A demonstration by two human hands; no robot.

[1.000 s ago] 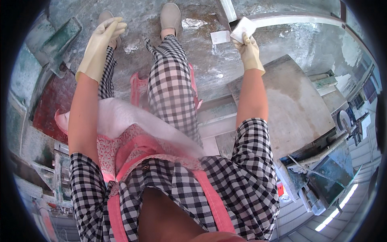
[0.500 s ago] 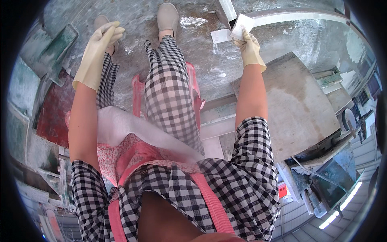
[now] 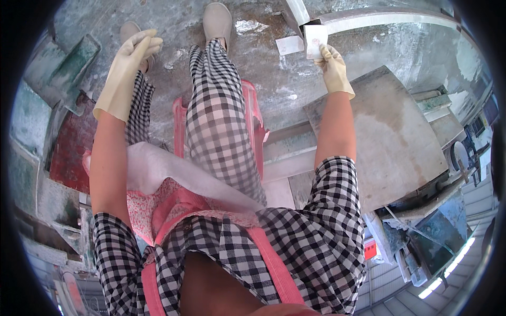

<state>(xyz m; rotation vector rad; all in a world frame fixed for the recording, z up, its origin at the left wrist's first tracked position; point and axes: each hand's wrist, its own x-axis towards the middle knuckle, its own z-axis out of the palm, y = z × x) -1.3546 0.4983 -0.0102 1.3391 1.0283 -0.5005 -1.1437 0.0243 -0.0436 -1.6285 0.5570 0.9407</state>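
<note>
My right hand (image 3: 334,68), in a cream rubber glove, pinches a flat white square piece (image 3: 315,42) by its lower right edge. Faint reddish marks show on its face; whether it is card or tile I cannot tell. Just left of it, a second flat white piece (image 3: 289,45) lies on the stained grey surface. My left hand (image 3: 132,58), gloved the same way, hovers near my shoe (image 3: 130,32) with its fingers stretched out and nothing visible in them.
A long pale curved bar (image 3: 379,21) crosses behind the white piece, meeting another pale bar (image 3: 298,10). On the right is a large worn board (image 3: 390,137). Worn green panels (image 3: 76,68) and a red panel (image 3: 76,147) crowd the left. A pink stool (image 3: 253,105) is beneath me.
The white square piece has turned from a slant to nearly upright, bringing its reddish marks into view. My right hand has shifted slightly right and nearer. My left hand has barely moved.
</note>
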